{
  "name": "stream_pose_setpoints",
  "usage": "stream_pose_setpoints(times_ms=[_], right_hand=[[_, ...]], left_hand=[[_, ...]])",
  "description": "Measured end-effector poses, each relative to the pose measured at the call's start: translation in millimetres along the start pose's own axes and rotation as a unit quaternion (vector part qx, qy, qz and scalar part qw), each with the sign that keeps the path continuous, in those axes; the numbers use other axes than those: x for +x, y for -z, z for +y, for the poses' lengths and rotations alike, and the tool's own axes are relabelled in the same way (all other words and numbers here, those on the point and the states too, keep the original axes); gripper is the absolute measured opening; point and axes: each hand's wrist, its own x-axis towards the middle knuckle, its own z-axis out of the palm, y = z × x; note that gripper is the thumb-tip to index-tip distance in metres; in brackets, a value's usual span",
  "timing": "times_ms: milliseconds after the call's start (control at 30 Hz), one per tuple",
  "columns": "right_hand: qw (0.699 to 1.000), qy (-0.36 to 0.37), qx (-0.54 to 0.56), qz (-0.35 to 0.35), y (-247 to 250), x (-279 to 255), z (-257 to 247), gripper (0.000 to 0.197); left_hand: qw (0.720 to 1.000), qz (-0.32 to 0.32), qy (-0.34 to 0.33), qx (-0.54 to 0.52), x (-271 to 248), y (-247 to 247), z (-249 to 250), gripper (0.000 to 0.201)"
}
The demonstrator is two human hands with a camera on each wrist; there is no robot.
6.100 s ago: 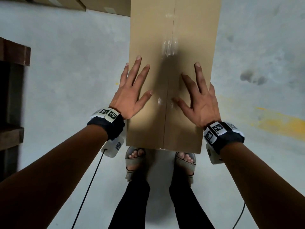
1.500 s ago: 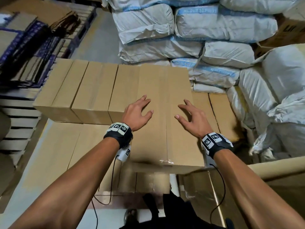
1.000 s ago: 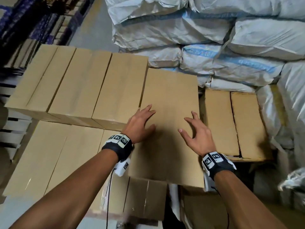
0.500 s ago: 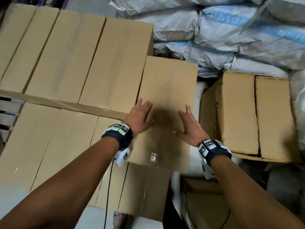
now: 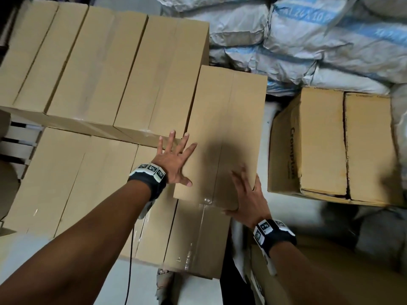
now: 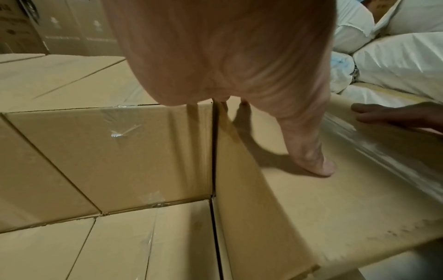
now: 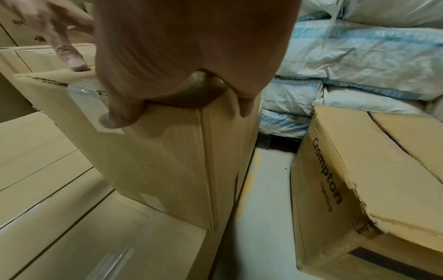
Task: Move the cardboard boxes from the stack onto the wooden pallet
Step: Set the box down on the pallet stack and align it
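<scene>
A long plain cardboard box lies on a lower layer of boxes, tight against the right end of an upper row of boxes. My left hand lies flat with spread fingers across the box's left top edge and the neighbouring box. My right hand covers the box's near right corner. Its thumb presses the taped near end face and its fingers lie over the top. Neither hand grips the box.
A worn box printed "Crompton" sits to the right across a narrow strip of floor. White and blue sacks are piled behind. Pale slats show at the left edge.
The box has gone down beside the upper row and slid farther in. My right hand has drawn back to the near right corner, and my left hand has spread out flat.
</scene>
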Motion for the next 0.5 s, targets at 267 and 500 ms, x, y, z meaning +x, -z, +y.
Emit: stream_pose_setpoints(times_ms=[267,500], right_hand=[[0.999,-0.009,0.008,0.049,3,11,11,0.112],[0.998,0.009,0.013,0.062,24,72,23,0.095]], left_hand=[[1.000,0.009,-0.005,0.021,5,11,2,0.145],[0.999,0.015,-0.014,0.041,21,23,-9,0.147]])
